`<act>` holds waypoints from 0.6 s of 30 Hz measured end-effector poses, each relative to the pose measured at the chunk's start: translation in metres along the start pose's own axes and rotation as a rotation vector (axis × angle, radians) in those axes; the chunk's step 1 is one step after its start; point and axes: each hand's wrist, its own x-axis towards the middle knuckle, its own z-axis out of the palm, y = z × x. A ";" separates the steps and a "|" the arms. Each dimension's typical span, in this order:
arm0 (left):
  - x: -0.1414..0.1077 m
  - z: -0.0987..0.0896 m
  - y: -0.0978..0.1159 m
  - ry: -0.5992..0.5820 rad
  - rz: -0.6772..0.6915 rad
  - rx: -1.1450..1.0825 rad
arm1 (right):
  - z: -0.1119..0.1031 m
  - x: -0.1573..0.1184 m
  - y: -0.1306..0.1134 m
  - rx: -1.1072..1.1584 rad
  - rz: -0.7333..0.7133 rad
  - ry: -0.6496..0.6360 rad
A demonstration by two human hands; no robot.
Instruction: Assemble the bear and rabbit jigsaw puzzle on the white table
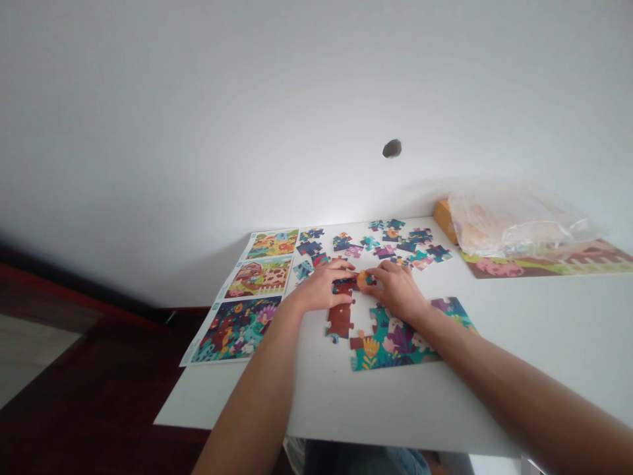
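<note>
My left hand (324,285) rests on a narrow strip of joined brown puzzle pieces (339,320), its thumb and fingers curled around the dark upper end. Between the thumb and fingers of my right hand (399,290) is a puzzle piece with an orange patch (364,278), right beside that strip. A larger joined puzzle section (386,346), teal with purple and yellow plants, lies below and partly under my right wrist. Loose puzzle pieces (342,242) are scattered beyond both hands.
A sheet with three printed pictures (236,299) lies at the table's left edge. At the back right, a clear plastic bag (519,221) lies against an orange box (445,219), above a farm-scene puzzle (548,261). The wall behind has a hole (392,148).
</note>
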 end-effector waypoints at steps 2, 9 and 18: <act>0.000 0.000 0.000 -0.002 0.005 0.003 | -0.001 -0.002 -0.002 0.015 -0.017 0.014; 0.002 -0.001 0.002 0.007 0.040 0.003 | -0.002 -0.002 -0.003 0.034 -0.043 0.013; 0.001 -0.001 0.003 0.018 0.055 0.017 | 0.002 -0.004 -0.001 0.036 -0.122 0.055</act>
